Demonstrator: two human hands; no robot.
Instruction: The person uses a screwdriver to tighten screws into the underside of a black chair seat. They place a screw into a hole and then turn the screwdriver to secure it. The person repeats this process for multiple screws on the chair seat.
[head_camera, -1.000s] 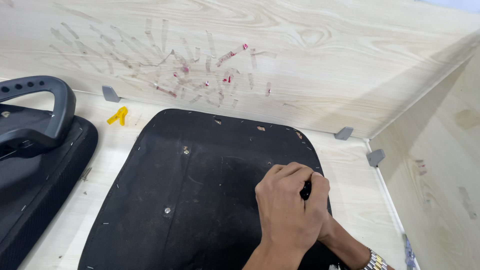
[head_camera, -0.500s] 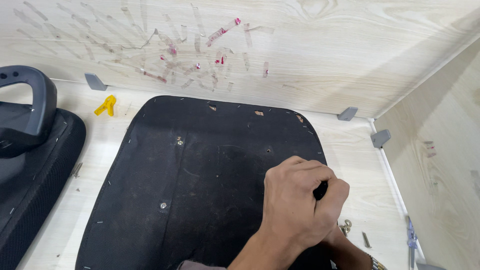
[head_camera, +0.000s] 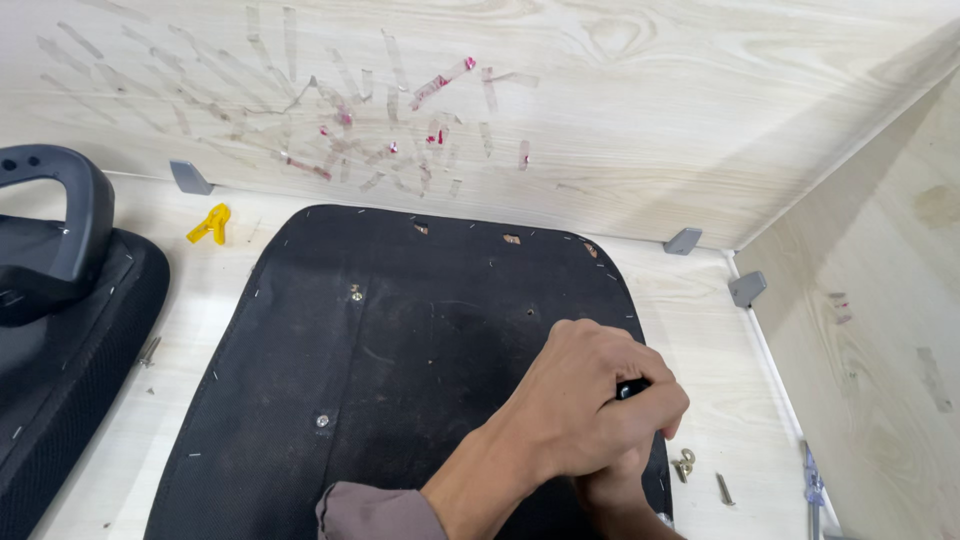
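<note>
Pale wood bench (head_camera: 700, 300) is carrying a black seat pan (head_camera: 400, 370), underside up, its long axis running from the near edge toward the back wall. Both hands are working at its near right corner: left hand (head_camera: 590, 410) is curling closed over a small black tool (head_camera: 632, 388), which is barely showing, so its pointing direction cannot be told. Right hand (head_camera: 610, 495) is sitting beneath, grip hidden. A loose screw (head_camera: 724, 489) is lying just right.

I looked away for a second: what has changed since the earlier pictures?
Little. The left hand stays fisted round a dark tool handle on the black seat base, the right hand tucked beneath it. Only the view shifted slightly. The yellow clip and the loose hardware on the table have not moved.
</note>
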